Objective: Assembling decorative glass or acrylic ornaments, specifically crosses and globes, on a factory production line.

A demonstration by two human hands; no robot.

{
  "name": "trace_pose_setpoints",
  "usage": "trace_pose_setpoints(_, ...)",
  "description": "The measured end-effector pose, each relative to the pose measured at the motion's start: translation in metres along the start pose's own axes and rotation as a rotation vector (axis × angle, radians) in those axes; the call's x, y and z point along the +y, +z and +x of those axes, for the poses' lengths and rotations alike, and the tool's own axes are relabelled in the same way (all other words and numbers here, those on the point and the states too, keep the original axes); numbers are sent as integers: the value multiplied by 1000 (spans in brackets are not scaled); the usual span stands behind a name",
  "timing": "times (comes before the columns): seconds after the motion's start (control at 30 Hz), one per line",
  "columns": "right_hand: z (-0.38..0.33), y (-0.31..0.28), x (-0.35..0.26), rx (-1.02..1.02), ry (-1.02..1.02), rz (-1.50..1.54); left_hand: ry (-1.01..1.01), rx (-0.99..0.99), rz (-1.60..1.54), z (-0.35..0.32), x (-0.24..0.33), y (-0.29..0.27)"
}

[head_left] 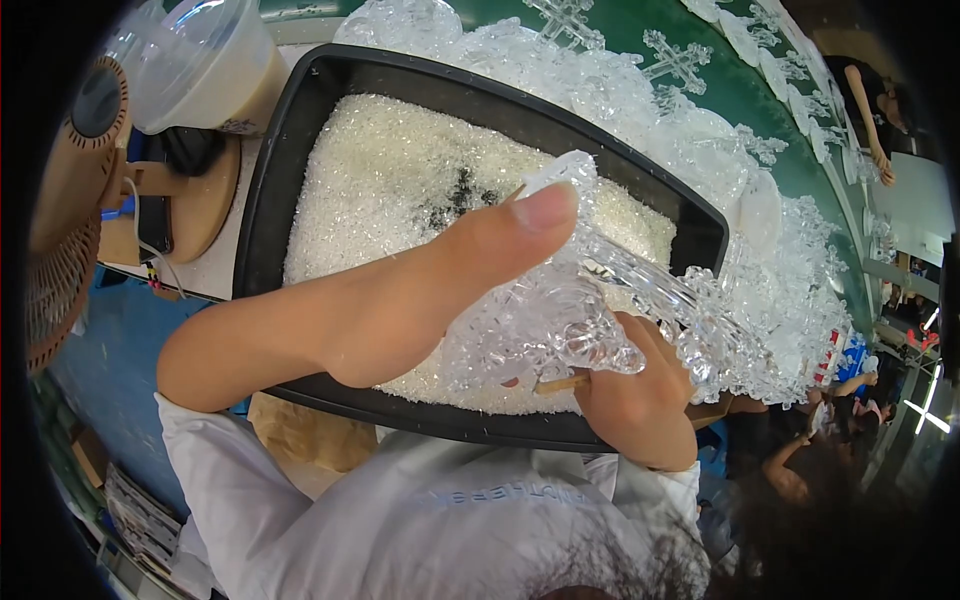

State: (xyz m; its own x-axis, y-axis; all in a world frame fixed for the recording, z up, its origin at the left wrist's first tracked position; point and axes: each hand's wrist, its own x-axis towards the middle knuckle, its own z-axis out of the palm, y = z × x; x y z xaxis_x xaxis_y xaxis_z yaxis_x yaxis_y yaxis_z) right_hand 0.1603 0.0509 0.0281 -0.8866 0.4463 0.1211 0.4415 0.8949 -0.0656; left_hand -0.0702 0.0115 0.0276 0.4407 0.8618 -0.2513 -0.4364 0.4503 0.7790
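Left hand point(400, 290) fingers behind clear ornament point(590, 300)

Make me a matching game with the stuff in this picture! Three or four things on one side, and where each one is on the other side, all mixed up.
Things:
1. clear plastic ornament
2. black tray
3. lidded cup
4. small wooden fan

Places or states:
A. at the left edge, beside the tray
B. held in the left hand and right hand
C. top left, with a pale drink inside
D. filled with small clear granules

Pairs: 1-B, 2-D, 3-C, 4-A
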Motion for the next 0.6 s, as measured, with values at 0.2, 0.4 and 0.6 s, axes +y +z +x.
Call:
trace_pose_setpoints(0.2, 0, 7, 5, 69, -80, -71, -66, -32, -12, -1, 2, 0)
trace_pose_setpoints(0.4, 1, 11, 5, 108, -92, -65, -141, -46, -74, 1, -1, -3)
trace_pose_setpoints(0.6, -9, -2, 2, 166, -2, -65, -116, 85, -299, -4, 1, 8)
